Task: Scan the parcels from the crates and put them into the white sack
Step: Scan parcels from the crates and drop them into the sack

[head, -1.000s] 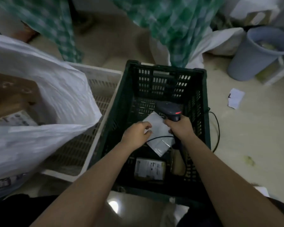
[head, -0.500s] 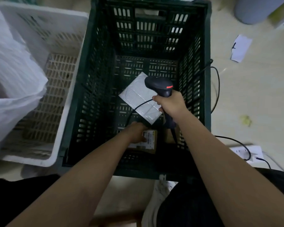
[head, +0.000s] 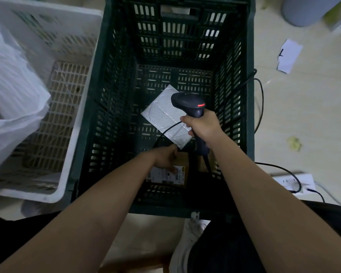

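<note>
Both my bare forearms reach forward and down. My left hand [head: 165, 159] sits lower, fingers curled over what it grips; my right hand [head: 202, 127] is raised above it, fist wrapped tight round a handle.

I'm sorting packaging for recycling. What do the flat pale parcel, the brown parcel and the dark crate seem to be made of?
The flat pale parcel looks like a padded plastic mailer: slightly glossy, with a quilted, bubbled surface. The brown parcel under the left hand looks like matte cardboard with a printed paper label. The dark green crate appears to be rigid moulded plastic, its walls and floor slotted.
</note>
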`<state>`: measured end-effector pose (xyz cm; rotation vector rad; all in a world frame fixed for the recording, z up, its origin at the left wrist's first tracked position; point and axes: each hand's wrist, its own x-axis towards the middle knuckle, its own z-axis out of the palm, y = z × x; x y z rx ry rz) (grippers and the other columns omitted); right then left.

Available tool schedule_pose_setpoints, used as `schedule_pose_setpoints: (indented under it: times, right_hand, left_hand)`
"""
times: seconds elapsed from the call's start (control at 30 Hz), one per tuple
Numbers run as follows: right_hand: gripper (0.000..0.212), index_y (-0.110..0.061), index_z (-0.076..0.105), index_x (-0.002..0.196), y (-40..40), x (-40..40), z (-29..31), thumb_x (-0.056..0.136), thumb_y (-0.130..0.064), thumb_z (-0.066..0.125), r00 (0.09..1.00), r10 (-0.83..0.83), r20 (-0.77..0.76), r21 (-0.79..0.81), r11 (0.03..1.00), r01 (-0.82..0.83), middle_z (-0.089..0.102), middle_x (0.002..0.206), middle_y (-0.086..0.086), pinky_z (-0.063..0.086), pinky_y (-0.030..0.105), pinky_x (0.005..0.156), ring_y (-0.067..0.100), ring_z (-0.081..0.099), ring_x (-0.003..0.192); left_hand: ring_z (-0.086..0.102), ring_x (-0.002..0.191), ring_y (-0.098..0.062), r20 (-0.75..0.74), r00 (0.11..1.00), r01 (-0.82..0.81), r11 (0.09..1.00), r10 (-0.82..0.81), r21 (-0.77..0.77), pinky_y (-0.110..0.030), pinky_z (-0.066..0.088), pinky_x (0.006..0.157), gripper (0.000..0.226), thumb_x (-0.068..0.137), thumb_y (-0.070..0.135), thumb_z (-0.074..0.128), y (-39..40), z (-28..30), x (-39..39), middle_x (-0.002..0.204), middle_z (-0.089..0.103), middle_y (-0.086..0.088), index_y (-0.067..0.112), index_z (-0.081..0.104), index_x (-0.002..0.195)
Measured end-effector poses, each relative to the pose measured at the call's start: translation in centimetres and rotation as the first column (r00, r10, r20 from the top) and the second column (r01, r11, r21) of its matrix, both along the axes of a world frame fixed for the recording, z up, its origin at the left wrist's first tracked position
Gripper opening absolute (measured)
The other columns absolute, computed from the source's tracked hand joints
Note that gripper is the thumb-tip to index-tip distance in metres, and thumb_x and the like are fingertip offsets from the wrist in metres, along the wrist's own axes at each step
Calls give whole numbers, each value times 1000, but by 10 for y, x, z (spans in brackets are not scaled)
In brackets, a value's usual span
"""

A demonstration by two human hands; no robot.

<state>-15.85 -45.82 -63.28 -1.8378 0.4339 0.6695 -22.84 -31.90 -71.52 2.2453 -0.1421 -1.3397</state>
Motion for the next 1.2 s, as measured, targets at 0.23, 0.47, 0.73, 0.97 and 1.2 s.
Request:
schedule_pose_setpoints:
  times: [0.23,0.47,0.73,0.97,1.2]
  right_hand:
    - [18,-7,63,92,7,-3,5,81,-16,74,999,-50,1,40,998,50,58,74,6,41,20,45,18,51,55]
    - [14,-13,63,85,15,-9,67,83,-22,73,972,-142,188,75,989,130,62,75,6,50,37,63,22,58,62]
    - [21,-26,61,84,53,-58,185,77,-24,81,833,-317,453,320,930,181,68,83,-7,55,37,80,13,65,80]
    - [24,-23,61,93,106,-101,285,80,-15,79,751,-377,542,517,854,55,68,89,-8,53,30,84,13,66,89]
    - [26,-20,63,97,173,-118,350,79,-27,80,698,-193,689,386,913,-129,70,96,1,52,37,88,18,66,94]
  left_hand:
    - [54,94,-19,112,972,-198,976,208,-93,-30,43,73,60,70,28,83,21,28,-4,102,54,1,19,39,110]
    - [52,103,-16,92,682,-665,668,726,-334,-30,46,86,90,76,37,79,50,126,-15,117,47,4,22,24,145]
    - [55,117,-17,218,355,-687,412,909,-599,-38,46,100,75,79,37,76,76,247,-66,130,55,-4,18,36,139]
    - [56,114,-19,289,239,-569,375,927,-732,-39,50,96,71,84,39,70,115,354,-120,127,53,-3,35,29,143]
    - [59,116,-20,275,161,-555,318,948,-769,-37,54,84,87,78,27,79,187,410,-165,134,53,-1,41,28,148]
